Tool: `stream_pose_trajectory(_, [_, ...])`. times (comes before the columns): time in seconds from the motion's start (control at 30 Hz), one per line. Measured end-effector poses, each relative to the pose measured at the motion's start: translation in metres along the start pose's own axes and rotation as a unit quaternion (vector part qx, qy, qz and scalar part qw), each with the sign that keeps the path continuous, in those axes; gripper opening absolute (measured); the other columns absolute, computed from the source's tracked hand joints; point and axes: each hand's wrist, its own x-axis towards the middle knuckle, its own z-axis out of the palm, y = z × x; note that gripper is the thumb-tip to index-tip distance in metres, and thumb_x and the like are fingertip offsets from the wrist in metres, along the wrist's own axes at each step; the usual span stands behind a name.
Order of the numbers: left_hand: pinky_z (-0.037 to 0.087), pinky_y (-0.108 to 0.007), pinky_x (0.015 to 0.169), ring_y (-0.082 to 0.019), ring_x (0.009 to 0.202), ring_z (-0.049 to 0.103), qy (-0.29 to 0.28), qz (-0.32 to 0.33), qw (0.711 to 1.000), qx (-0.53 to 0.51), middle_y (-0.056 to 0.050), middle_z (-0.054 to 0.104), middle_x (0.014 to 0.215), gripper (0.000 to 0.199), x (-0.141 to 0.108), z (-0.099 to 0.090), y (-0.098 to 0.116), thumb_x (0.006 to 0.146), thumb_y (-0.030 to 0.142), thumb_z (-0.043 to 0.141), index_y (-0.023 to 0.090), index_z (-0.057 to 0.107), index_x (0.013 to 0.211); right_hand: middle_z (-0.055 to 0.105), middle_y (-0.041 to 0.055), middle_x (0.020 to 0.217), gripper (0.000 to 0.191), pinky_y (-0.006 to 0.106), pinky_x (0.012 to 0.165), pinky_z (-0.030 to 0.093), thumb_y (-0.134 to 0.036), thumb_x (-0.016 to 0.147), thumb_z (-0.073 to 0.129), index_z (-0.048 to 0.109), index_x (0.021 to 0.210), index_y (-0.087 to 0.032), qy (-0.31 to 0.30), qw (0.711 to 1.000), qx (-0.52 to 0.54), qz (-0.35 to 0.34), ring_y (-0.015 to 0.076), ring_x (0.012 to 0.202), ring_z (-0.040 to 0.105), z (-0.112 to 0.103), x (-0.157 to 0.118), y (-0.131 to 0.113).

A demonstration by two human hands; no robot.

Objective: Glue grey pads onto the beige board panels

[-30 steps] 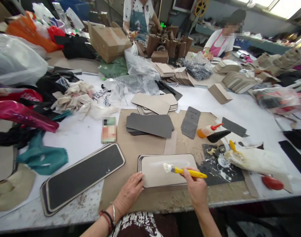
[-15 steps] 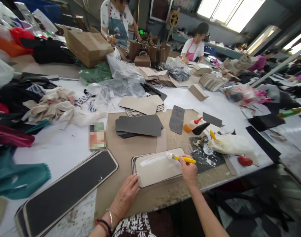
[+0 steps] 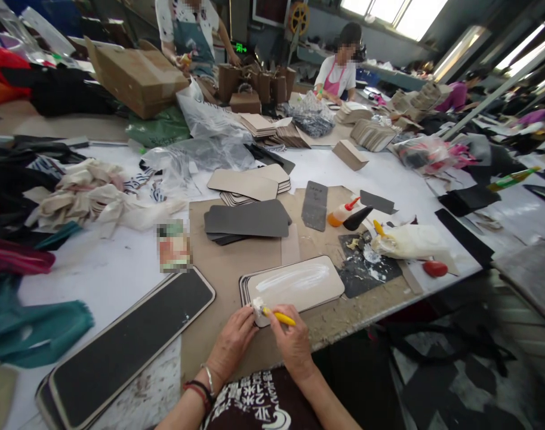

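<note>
A beige rounded panel (image 3: 299, 283) with a dark edge lies on top of a small stack, and streaks of wet white paste cover much of its face. At its lower left corner, my left hand (image 3: 234, 340) grips the edge, fingertips together near the brush. A yellow-handled brush (image 3: 285, 318) is held in my right hand (image 3: 293, 341), fingers closed around the handle. Its paste-laden bristles touch the panel's left end, close to my left fingers. A dark board (image 3: 355, 283) smeared with white paste lies right of the stack.
Long black panels with beige borders (image 3: 133, 346) lie at left. Behind the stack are grey panels (image 3: 249, 220) and more beige panels (image 3: 249, 182). A glue bottle (image 3: 341, 212), a white bag (image 3: 418, 242) and a red object (image 3: 434, 269) sit right. Two people work across the table.
My right hand has moved the brush left and toward me, to the panel's left end. The white streak has become a wider, longer patch. My left hand still grips the corner.
</note>
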Motion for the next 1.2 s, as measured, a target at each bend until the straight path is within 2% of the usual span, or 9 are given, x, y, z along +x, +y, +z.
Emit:
stream_pose_trajectory(0.07, [0.053,-0.037,0.088,-0.019,0.103,0.058,-0.001,0.003,1.000,-0.004,-0.009,0.063,0.105,0.024,-0.001,0.000,-0.001,0.088,0.024,0.045,0.015,0.057,0.106,0.061,0.0045,0.076,0.016,0.027,0.069,0.049,-0.028,0.087,0.048,0.059,0.081,-0.019,0.028,0.999,-0.011,0.022,0.0155,0.074,0.058,-0.011,-0.001,0.015])
stream_pose_trajectory(0.2, [0.053,-0.037,0.088,-0.020,0.104,0.058,0.005,0.009,1.000,-0.003,-0.009,0.063,0.106,0.023,-0.002,-0.001,-0.003,0.087,0.024,0.046,0.016,0.059,0.103,0.061,0.0059,0.078,0.021,0.030,0.069,0.048,-0.036,0.083,0.052,0.059,0.081,-0.017,0.132,0.984,-0.095,0.066,0.0175,0.074,0.058,-0.066,0.008,0.062])
stream_pose_trajectory(0.27, [0.053,-0.037,0.088,-0.020,0.104,0.058,0.007,0.012,1.000,-0.003,-0.008,0.063,0.105,0.022,-0.002,0.000,-0.004,0.087,0.023,0.045,0.016,0.060,0.102,0.061,0.0063,0.079,0.022,0.032,0.071,0.048,-0.038,0.083,0.052,0.059,0.081,-0.017,0.153,0.978,-0.124,0.069,0.0181,0.075,0.058,-0.082,0.008,0.068])
stream_pose_trajectory(0.43, [0.053,-0.037,0.089,-0.019,0.104,0.058,-0.002,0.015,1.000,-0.003,-0.008,0.063,0.106,0.023,-0.001,-0.002,-0.003,0.088,0.023,0.043,0.017,0.059,0.103,0.061,0.0047,0.078,0.016,0.028,0.070,0.048,-0.032,0.085,0.050,0.060,0.083,-0.018,0.053,0.996,-0.049,0.056,0.0159,0.075,0.058,-0.050,-0.012,0.028])
stream_pose_trajectory(0.53, [0.053,-0.036,0.089,-0.019,0.105,0.057,-0.011,0.021,1.000,0.006,-0.008,0.063,0.106,0.024,0.000,-0.003,-0.003,0.089,0.024,0.041,0.016,0.059,0.102,0.061,0.0050,0.077,0.020,0.027,0.067,0.049,-0.034,0.086,0.048,0.060,0.081,-0.018,0.037,0.996,-0.038,0.070,0.0163,0.073,0.058,-0.043,-0.014,0.030])
stream_pose_trajectory(0.67, [0.053,-0.035,0.089,-0.019,0.104,0.057,-0.001,0.026,1.000,0.010,-0.008,0.063,0.106,0.024,0.000,-0.002,-0.004,0.089,0.023,0.040,0.016,0.060,0.100,0.063,0.0066,0.077,0.032,0.031,0.068,0.047,-0.047,0.082,0.048,0.059,0.080,-0.017,0.156,0.969,-0.158,0.110,0.0184,0.070,0.058,-0.100,0.012,0.081])
stream_pose_trajectory(0.8, [0.053,-0.036,0.089,-0.019,0.103,0.058,0.002,0.033,0.999,0.019,-0.009,0.063,0.105,0.023,0.001,-0.002,-0.004,0.089,0.024,0.042,0.016,0.061,0.100,0.062,0.0070,0.078,0.034,0.033,0.074,0.046,-0.048,0.083,0.046,0.059,0.078,-0.017,0.176,0.956,-0.229,0.059,0.0190,0.074,0.058,-0.146,0.040,0.116])
stream_pose_trajectory(1.07, [0.053,-0.033,0.089,-0.019,0.105,0.058,0.006,0.033,0.999,0.025,-0.009,0.063,0.107,0.023,-0.001,-0.002,-0.004,0.089,0.023,0.042,0.016,0.060,0.101,0.064,0.0059,0.083,0.014,0.033,0.075,0.051,-0.026,0.087,0.048,0.061,0.088,-0.022,0.013,0.991,-0.120,-0.050,0.0177,0.082,0.059,-0.083,0.012,0.064])
stream_pose_trajectory(1.2, [0.054,-0.035,0.088,-0.019,0.104,0.058,-0.001,0.027,0.999,0.021,-0.008,0.063,0.107,0.024,-0.001,-0.002,-0.003,0.089,0.022,0.041,0.017,0.060,0.102,0.063,0.0066,0.083,0.014,0.035,0.076,0.051,-0.028,0.086,0.049,0.060,0.088,-0.020,0.054,0.990,-0.124,-0.044,0.0181,0.082,0.059,-0.101,0.036,0.070])
